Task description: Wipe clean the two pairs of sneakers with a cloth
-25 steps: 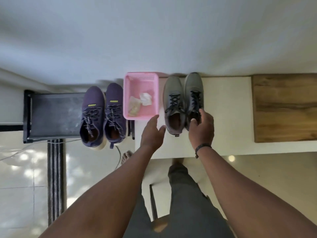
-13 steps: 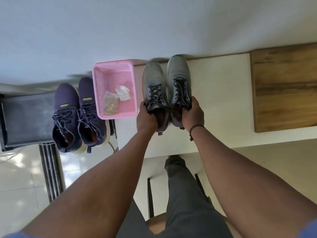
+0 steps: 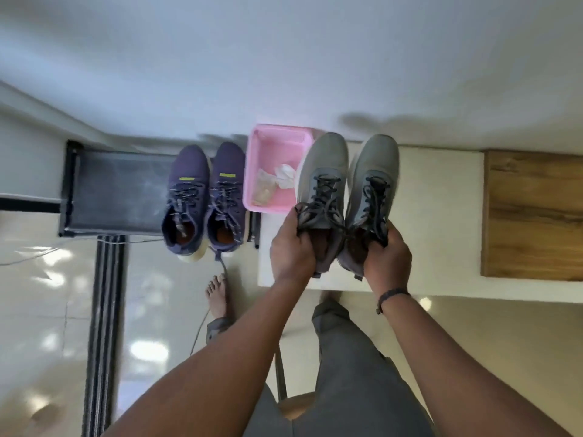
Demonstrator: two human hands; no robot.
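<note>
Two grey sneakers with black laces are held up over the white table (image 3: pixel 441 216). My left hand (image 3: pixel 291 252) grips the left grey sneaker (image 3: pixel 323 175) at its collar. My right hand (image 3: pixel 388 257) grips the right grey sneaker (image 3: pixel 373 178) the same way. A pair of dark purple sneakers (image 3: pixel 203 197) stands side by side on a black stand (image 3: pixel 120 190) to the left. Between the two pairs sits a pink basket (image 3: pixel 277 140) with a white cloth (image 3: pixel 285 175) and a clear wrapper inside.
A wooden board (image 3: pixel 533 212) covers the table's right end. A white wall rises behind everything. Glossy floor tiles, a striped mat (image 3: pixel 105 326), a thin cable and my bare foot (image 3: pixel 217 294) lie below left. A chair's edge shows between my legs.
Both hands closed on the grey sneakers' collars and lifted the pair off the table toward me. The view swung, shifting everything rightward in the frame.
</note>
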